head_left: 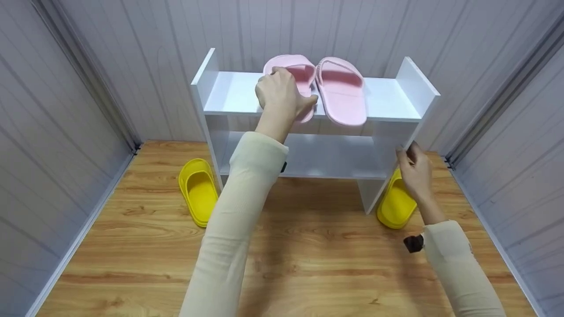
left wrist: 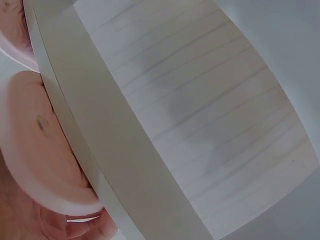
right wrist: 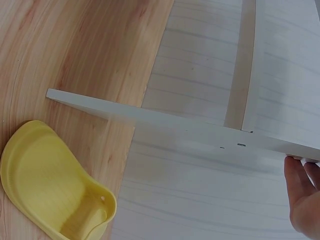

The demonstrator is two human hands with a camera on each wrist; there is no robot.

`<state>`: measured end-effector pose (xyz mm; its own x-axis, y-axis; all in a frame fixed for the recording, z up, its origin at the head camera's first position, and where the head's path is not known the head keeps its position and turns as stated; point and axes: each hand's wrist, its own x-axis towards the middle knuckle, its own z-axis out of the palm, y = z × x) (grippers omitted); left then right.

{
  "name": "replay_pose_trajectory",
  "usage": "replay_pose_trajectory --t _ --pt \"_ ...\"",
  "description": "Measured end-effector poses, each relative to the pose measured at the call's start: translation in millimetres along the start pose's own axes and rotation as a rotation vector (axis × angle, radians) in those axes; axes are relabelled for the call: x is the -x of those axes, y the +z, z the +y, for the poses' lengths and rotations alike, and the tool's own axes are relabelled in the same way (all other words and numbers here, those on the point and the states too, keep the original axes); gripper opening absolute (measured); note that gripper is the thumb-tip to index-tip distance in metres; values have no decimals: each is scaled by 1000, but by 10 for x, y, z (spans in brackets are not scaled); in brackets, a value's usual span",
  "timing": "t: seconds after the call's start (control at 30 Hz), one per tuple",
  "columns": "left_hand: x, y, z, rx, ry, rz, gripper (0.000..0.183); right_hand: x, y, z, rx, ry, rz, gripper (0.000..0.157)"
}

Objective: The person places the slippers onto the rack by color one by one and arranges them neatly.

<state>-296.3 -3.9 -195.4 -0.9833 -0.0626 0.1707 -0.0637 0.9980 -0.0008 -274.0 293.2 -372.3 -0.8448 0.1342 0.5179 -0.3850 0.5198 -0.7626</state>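
Head view first: where is the left pink slipper [head_left: 302, 75]?

On the top shelf [head_left: 240, 92] of the white rack [head_left: 207, 77], toe towards the wall [head_left: 396, 26], heel overhanging the front edge. Right pink slipper [head_left: 343, 94] lies just beside it.

State of the hands?

Left hand [head_left: 280, 90]: fingers curled round the left pink slipper, gripping it along its left side. Right hand [head_left: 416, 174]: thumb and fingers pinching the front edge of the right side panel [head_left: 416, 88].

Handling?

Judged light, flexible, foam-like, perhaps slightly slippery; not fragile. Best hold, in my judgement: both sides of the sole, near the middle.

Containers?

One, the rack: pink pair on its top shelf. Left yellow clog [head_left: 200, 198] and right yellow clog [head_left: 396, 204] stand outside it, on the wooden floor [head_left: 308, 251], one near each side.
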Motion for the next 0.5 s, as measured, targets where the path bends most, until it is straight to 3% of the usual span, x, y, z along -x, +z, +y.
replay_pose_trajectory --t 0.23,0.5 --pt "30 -4 -53 44 5 34 106 0 18 -12 -7 4 -18 42" --pt "148 -67 -200 113 80 218 91 -3 -7 3 1 5 -18 40"
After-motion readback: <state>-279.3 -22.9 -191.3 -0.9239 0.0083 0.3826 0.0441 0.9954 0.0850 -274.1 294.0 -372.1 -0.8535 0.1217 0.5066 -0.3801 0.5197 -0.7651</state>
